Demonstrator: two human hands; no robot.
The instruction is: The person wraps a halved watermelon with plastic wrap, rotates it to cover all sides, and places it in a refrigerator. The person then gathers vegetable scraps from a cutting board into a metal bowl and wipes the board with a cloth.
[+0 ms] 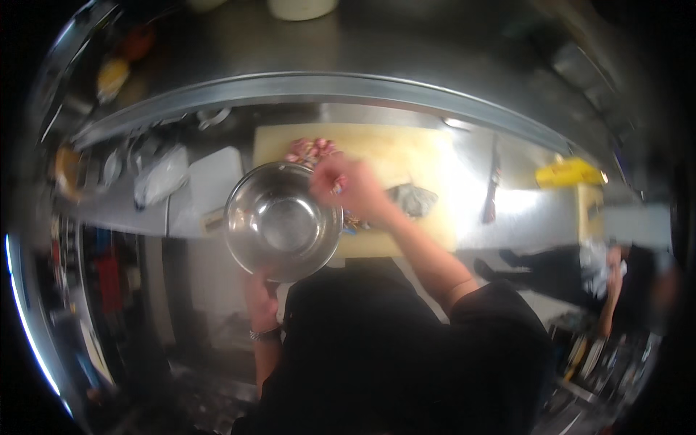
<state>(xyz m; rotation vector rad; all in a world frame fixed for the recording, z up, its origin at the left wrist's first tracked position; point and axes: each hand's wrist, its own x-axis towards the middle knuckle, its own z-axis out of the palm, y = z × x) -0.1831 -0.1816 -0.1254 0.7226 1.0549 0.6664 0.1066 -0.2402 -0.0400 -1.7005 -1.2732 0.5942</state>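
Note:
A stainless steel mixing bowl [250, 190] is tilted over the near left edge of the pale yellow cutting board [402, 144], its inside facing up. My left hand [263, 302] grips its near rim. Above the right rim, blurred, is my right hand [348, 182], its fingers curled around small reddish pieces [339, 184] that look like shallots. A pile of small pink-purple shallots [312, 149] lies on the board just beyond the bowl. Right of my right hand sits a crumpled grey bag or cloth [414, 200]. Brown scraps [353, 220] show beneath my right wrist, partly hidden.
A knife [492, 187] lies on the steel counter to the right, with a yellow packet [568, 173] beyond it. Leftward are a white board [217, 176] and a clear plastic bag [163, 176]. A steel shelf edge [337, 87] spans the back. Another person [614, 272] stands at right.

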